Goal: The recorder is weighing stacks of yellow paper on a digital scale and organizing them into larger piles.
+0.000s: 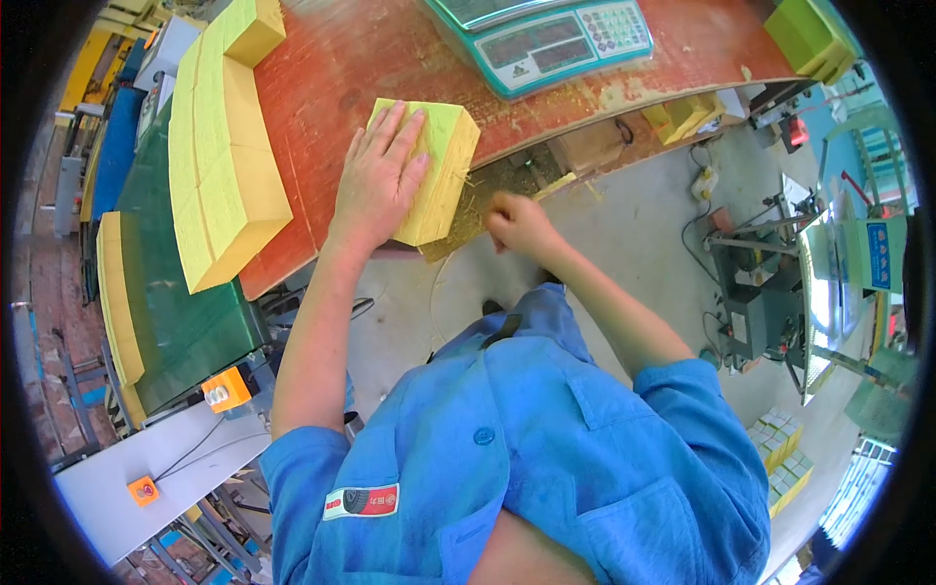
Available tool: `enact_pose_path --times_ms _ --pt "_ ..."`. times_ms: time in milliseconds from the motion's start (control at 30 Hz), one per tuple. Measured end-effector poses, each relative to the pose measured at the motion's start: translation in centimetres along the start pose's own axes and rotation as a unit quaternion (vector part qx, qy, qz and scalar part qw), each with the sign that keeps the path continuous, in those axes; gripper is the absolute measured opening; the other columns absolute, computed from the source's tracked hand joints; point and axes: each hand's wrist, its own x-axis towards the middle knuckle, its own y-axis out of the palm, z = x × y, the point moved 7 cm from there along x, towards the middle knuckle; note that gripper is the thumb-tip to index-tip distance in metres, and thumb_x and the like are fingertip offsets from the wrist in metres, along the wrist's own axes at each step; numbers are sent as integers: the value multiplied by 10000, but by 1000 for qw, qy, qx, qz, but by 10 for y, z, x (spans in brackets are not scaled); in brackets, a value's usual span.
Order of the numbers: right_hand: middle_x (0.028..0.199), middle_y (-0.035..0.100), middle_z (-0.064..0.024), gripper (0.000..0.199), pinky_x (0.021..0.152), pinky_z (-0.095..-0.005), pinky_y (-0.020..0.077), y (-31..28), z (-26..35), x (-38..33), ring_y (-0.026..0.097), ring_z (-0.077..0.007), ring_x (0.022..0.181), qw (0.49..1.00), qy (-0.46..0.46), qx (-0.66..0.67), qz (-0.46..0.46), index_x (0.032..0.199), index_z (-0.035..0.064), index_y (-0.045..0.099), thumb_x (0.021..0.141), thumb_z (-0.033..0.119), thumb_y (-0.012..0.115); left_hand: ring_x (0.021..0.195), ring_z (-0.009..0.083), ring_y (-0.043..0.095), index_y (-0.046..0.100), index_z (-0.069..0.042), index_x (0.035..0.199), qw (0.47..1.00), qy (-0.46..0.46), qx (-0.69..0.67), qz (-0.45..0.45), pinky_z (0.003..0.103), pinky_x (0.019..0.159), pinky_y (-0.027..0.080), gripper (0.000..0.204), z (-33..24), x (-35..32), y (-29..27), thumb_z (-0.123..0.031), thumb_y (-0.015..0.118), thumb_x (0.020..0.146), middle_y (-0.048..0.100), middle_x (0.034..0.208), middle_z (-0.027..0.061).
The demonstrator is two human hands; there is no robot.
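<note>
A thick yellow stack of what looks like paper (447,161) rests at the near edge of the red table, loose yellow shreds poking from its right side. My left hand (378,180) lies flat on its top, fingers stretched out and pressed against the surface. Just right of the stack, beyond the table's edge, is my right hand (519,226), apart from it. Its fingers are curled closed, and whatever they may hold is hidden.
Long yellow stacks (229,161) line the table's left side, beside a green conveyor belt (185,331). A teal digital scale (546,44) stands at the back. At far right is a yellow-green bin (809,39). Yellow scraps lie on a shelf (585,151) under the red tabletop (331,58).
</note>
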Motion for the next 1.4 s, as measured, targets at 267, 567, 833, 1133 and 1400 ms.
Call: enact_pose_path --times_ms 267,567,833,1133,1400 --pt "798 661 -159 278 694 -358 506 -12 73 -1 655 -234 752 972 -140 69 -177 963 -21 597 867 239 625 1397 305 325 431 -92 1427 1000 6 11 5 449 1152 236 488 -5 5 -1 -274 463 976 370 1502 129" --pt "847 656 -183 206 698 -400 503 -33 -9 -5 649 -332 796 984 -56 -36 -165 953 38 604 867 226 595 1389 312 335 443 -101 1421 1000 9 2 -7 455 1145 244 489 -5 6 -1 -287 469 971 376 1498 129" --pt "867 666 -185 271 698 -402 501 -16 61 -6 655 -329 811 968 -123 3 -221 923 -6 609 871 260 604 1374 322 348 445 -105 1419 1000 7 -8 1 461 1137 253 496 -4 6 -2 -302 479 965 384 1489 137" --pt "822 642 -217 194 691 -427 502 -13 2 -4 649 -361 788 970 -94 53 -218 895 -8 594 845 178 572 1369 336 350 442 -98 1420 1000 13 -22 -4 451 1135 256 493 -6 3 -2 -291 472 967 381 1484 160" --pt "948 662 -175 211 742 -451 501 -17 28 -10 645 -347 876 964 -103 -28 -243 914 25 579 841 221 593 1372 338 354 449 -91 1417 999 11 -39 -4 444 1136 262 492 0 3 -2 -277 479 963 382 1488 160"
